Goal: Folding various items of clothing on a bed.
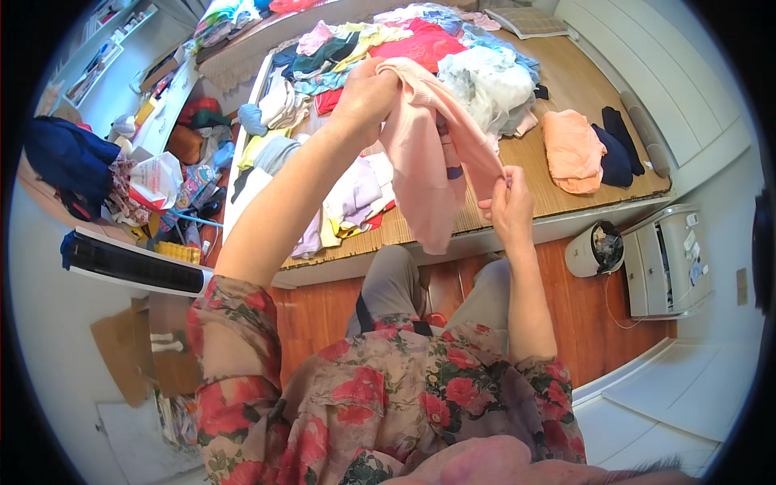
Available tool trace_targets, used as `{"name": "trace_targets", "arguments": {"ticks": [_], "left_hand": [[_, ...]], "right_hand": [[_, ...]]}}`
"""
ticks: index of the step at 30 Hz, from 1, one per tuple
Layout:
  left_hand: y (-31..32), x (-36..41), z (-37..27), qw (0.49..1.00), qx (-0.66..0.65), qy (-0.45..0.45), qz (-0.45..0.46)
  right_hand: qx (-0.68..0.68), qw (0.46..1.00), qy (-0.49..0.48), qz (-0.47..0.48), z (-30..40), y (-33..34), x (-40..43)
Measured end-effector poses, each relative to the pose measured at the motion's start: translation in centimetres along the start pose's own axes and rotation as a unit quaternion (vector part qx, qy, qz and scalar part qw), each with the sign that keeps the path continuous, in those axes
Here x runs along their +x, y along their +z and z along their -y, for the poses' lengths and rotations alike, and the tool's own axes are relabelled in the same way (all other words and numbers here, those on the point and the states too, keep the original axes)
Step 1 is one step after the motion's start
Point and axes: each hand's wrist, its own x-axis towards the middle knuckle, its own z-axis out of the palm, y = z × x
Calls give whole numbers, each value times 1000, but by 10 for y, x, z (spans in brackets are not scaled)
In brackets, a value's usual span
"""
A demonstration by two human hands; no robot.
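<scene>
A pink knitted garment hangs stretched between my two hands above the near edge of a bed covered with a bamboo mat. My left hand, raised higher, grips its ribbed band. Lower and to the right, my right hand pinches another edge of it between thumb and fingers. Behind the garment lies a large heap of mixed clothes, with a red piece and a whitish sheer one on it. Folded lilac clothes lie below my left forearm. At the right rest a folded orange garment and dark folded pieces.
A waste bin and a beige cabinet-like unit stand on the wooden floor at the right. A tower-shaped appliance juts in at the left, near bags and a dark blue garment. A plaid cushion lies at the bed's far side.
</scene>
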Motion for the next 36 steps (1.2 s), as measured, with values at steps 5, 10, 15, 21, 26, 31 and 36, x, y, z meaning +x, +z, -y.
{"name": "trace_targets", "arguments": {"ticks": [5,10,15,21,26,31,36], "left_hand": [[11,-2,6,996,-62,-67,-15],[31,-11,3,986,-164,-28,-16],[44,-16,-9,981,-192,37,9],[44,-21,-12,975,-214,31,45],[44,-26,-12,970,-232,54,39],[27,-21,-3,977,-201,68,3],[26,-23,2,967,-240,87,6]], "right_hand": [[-181,972,-139,-58,-29,-3,-10],[-64,990,-101,-74,-32,1,-27],[-25,967,-239,-85,-57,14,-49],[-185,946,-265,-35,-34,43,-53],[-85,974,-194,-77,-43,64,-41],[-35,980,-178,-85,-33,66,-38],[-140,956,-258,-16,-19,72,-54]]}}
